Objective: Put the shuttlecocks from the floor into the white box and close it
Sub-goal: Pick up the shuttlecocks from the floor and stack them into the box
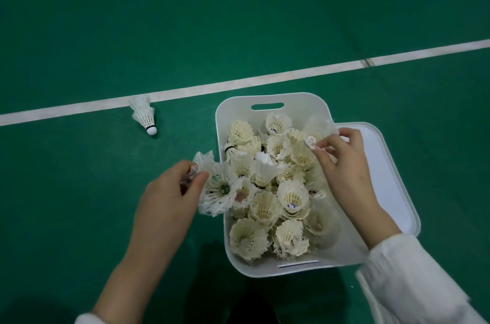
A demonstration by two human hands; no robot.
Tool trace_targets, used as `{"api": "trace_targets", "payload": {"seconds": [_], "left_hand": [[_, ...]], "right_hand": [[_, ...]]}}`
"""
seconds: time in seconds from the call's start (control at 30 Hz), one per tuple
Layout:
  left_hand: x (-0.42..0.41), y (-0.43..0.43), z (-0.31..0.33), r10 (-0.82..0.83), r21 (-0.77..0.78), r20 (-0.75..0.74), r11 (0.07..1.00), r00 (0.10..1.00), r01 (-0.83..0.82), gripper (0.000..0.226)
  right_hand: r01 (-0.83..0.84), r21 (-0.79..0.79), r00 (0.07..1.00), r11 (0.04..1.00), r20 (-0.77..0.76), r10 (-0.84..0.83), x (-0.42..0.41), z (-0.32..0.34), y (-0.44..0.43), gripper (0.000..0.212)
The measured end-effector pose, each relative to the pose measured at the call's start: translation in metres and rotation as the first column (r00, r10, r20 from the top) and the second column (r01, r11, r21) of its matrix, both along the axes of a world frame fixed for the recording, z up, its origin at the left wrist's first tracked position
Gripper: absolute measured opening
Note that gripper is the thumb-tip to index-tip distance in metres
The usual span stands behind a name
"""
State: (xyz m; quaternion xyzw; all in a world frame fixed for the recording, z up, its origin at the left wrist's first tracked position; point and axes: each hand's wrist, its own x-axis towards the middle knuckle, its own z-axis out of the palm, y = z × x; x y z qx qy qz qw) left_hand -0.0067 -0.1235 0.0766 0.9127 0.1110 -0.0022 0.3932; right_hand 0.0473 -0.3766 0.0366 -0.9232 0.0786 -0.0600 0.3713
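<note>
- Far L: one loose shuttlecock (144, 116) lies on its side on the floor (79, 31), cork toward the camera, feather end touching a white line (66, 111). It's well apart from the box and not yet picked up.
- left hand (172, 191): fingers curled, pinching a held shuttlecock (221, 188) by its feathers at the box's L rim, half over the edge and not dropped in. Another feather skirt shows behind the fingers; can't tell if it's stacked w/ the first.
- white box (273, 100): open, upright on the floor, handle slot in the far wall. The pile (265, 207) inside reaches approx. to the rim, most w/ feather cups facing up.
- right hand (342, 164): thumb and fingertips pinch a small shuttlecock (310, 141) near its cork, above the R side of the pile.
- lid (392, 164): off, flat on the floor to the R, touching the box and partly hidden behind its wall. Can't tell if it's hinged.
- Progress, my read: mostly done. Left to do: release the two in hand, fetch the one by the line, fit the lid. Box looks v. full, so feathers may need pressing down.
- Surface/room: green court mat w/ white boundary lines, prob. a badminton hall, dim light, no walls in view.
</note>
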Motion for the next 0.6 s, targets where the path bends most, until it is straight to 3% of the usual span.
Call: {"api": "trace_targets", "payload": {"seconds": [0.07, 0.2, 0.4, 0.5, 0.6], "left_hand": [[0.000, -0.001, -0.001, 0.004, 0.001, 0.004, 1.000, 1.000, -0.004, 0.017], [-0.001, -0.003, 0.000, 0.014, -0.019, 0.019, 1.000, 1.000, -0.013, 0.017], [0.000, -0.007, 0.002, 0.027, -0.039, 0.050, 0.999, 0.998, -0.025, 0.025], [0.002, -0.013, 0.004, 0.029, -0.052, 0.059, 0.998, 0.998, -0.026, 0.029], [0.004, -0.018, 0.005, 0.036, -0.047, 0.069, 0.998, 0.997, -0.032, 0.030]], "right_hand": [[-0.042, -0.097, 0.999, 0.994, -0.022, 0.040, 0.016, -0.011, 0.002, 0.011], [-0.178, -0.351, 0.972, 0.919, -0.209, 0.108, 0.024, -0.051, 0.001, 0.020], [-0.161, -0.413, 0.969, 0.896, -0.241, 0.063, 0.022, -0.044, 0.001, 0.034], [-0.138, -0.276, 0.990, 0.951, -0.069, 0.123, 0.002, -0.013, 0.014, 0.040], [-0.371, 0.037, 0.926, 0.928, 0.092, 0.367, -0.032, 0.018, 0.044, 0.034]]}}
